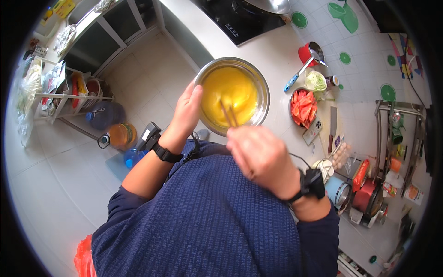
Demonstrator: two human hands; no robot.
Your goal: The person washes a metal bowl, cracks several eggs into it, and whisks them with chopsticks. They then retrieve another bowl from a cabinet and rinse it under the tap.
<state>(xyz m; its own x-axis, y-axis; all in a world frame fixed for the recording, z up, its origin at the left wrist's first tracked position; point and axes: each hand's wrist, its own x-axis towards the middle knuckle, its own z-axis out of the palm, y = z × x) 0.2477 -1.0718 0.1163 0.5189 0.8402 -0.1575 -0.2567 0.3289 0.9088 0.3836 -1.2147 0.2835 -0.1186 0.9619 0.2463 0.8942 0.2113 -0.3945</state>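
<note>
A round stainless steel bowl [265,100] is before me at the counter's front edge, with beaten egg [230,86] in it. My left hand [187,107] grips the bowl's left side, the thumb up at the rim and the other fingers hidden behind the wall. In my right hand [261,152], blurred by motion, is a pair of chopsticks [229,113]. Their tips dip into the yellow liquid, which shows swirl marks. Right of the bowl, a dish of cut tomatoes [303,108] rests on the counter.
A black cooktop [238,20] with a pan [273,5] lies at the far side. Along the right are a red saucepan [306,53], a blue-handled utensil [292,82], a cabbage [315,80], a phone [313,131], a cleaver [333,121] and several eggs [341,154]. Large bottles [123,135] stand on the floor left.
</note>
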